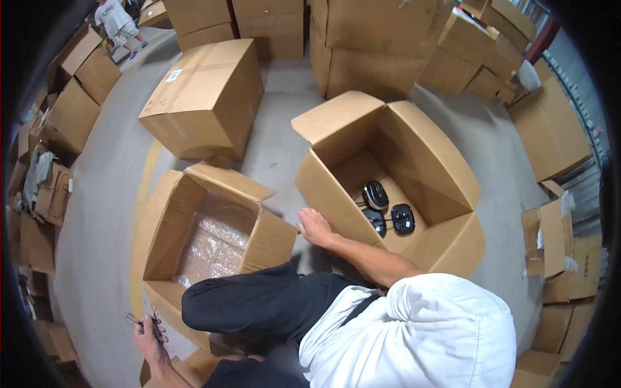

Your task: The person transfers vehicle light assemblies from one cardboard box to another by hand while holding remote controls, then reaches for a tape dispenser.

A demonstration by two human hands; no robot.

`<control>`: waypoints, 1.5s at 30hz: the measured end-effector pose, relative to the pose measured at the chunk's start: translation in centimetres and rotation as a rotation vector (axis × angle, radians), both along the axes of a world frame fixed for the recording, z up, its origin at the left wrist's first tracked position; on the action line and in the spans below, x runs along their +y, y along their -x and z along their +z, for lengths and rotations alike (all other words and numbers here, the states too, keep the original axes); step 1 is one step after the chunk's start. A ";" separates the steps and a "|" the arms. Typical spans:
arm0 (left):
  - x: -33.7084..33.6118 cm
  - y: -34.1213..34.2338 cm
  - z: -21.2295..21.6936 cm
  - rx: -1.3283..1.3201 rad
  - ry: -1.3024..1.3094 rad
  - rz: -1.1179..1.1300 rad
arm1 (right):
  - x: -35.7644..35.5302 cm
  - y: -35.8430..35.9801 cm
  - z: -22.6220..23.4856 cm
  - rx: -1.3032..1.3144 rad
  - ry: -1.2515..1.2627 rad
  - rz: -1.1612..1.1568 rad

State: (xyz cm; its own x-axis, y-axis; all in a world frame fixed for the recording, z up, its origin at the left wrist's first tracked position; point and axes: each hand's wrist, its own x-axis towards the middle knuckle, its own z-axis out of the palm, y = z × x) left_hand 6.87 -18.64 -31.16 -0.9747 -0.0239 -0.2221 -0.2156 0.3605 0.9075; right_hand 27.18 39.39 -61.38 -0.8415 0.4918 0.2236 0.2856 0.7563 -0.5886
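Black thin cords point(150, 321), a small tangle of them, sit pinched in the person's left hand point(149, 341), low at the left of the view, just above the concrete floor point(103, 213). The right hand point(315, 227) lies flat with fingers loosely spread on the near front wall of an open cardboard box point(388, 168). Inside that box, on its bottom, three small black oval devices point(387, 210) lie close together. A second open box point(207, 226) stands just to the left, lined with clear bubble wrap point(217, 242), between the two hands. The person's bent knee in black trousers point(259, 304) and a white-sleeved shoulder point(427, 330) fill the lower middle and hide the floor there. A sealed carton point(204, 97) stands behind the lined box. Stacked cartons point(362, 45) ring the space. Far off at the top left, another person point(116, 22) stands among boxes.
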 end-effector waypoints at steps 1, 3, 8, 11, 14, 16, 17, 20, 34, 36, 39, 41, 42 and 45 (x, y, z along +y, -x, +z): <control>1.1 -0.1 -0.7 -0.004 0.022 -0.002 | 1.7 -0.6 -0.9 -0.004 0.022 -0.002; 2.9 -0.4 -2.2 -0.041 -0.018 0.079 | 4.6 -2.0 -2.8 -0.136 -0.057 0.135; 5.0 -1.0 -5.0 -0.067 0.004 0.088 | 10.7 -4.0 -8.3 -0.134 -0.179 0.172; 2.5 -1.2 -5.3 -0.065 0.045 0.131 | 15.4 -3.4 -10.5 -0.115 -0.345 0.265; 1.3 -1.8 -7.4 -0.052 -0.024 0.182 | 22.2 -4.5 -12.8 -0.178 -0.404 0.169; -0.2 -2.4 -8.0 -0.038 -0.071 0.225 | 26.2 -4.7 -13.2 -0.221 -0.405 0.082; -0.9 -2.9 -7.9 -0.043 -0.065 0.228 | 27.1 -4.1 -13.5 -0.232 -0.401 0.031; -1.1 -3.0 -8.5 -0.059 -0.117 0.311 | 27.3 -4.8 -14.2 -0.382 -0.244 -0.132; -5.0 -4.9 -6.1 -0.129 -0.765 0.553 | 3.2 -10.7 -19.8 -0.373 0.083 -0.028; -2.0 -4.9 -6.7 -0.190 -1.475 0.809 | 4.8 -11.9 -21.1 -0.371 0.072 -0.040; 2.2 -5.5 -5.1 -0.126 0.289 0.155 | 5.2 -11.9 -21.8 -0.416 0.117 -0.022; 3.1 -5.6 -4.4 -0.019 0.172 0.008 | 6.0 -11.6 -21.8 -0.440 0.085 -0.014; 2.9 -5.8 -4.7 0.026 0.107 -0.067 | 6.9 -12.0 -22.4 -0.423 0.091 -0.027; -0.7 -6.3 -6.2 0.173 -0.034 -0.260 | 6.9 -10.7 -23.0 -0.448 0.164 -0.066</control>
State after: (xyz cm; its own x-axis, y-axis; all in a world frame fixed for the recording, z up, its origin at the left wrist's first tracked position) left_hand 13.13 -19.37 -37.37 -0.9707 0.2354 -0.0489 0.0382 0.3518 0.9353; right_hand 37.91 46.32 -84.34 -0.8030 0.5460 -0.2389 0.5828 0.6353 -0.5068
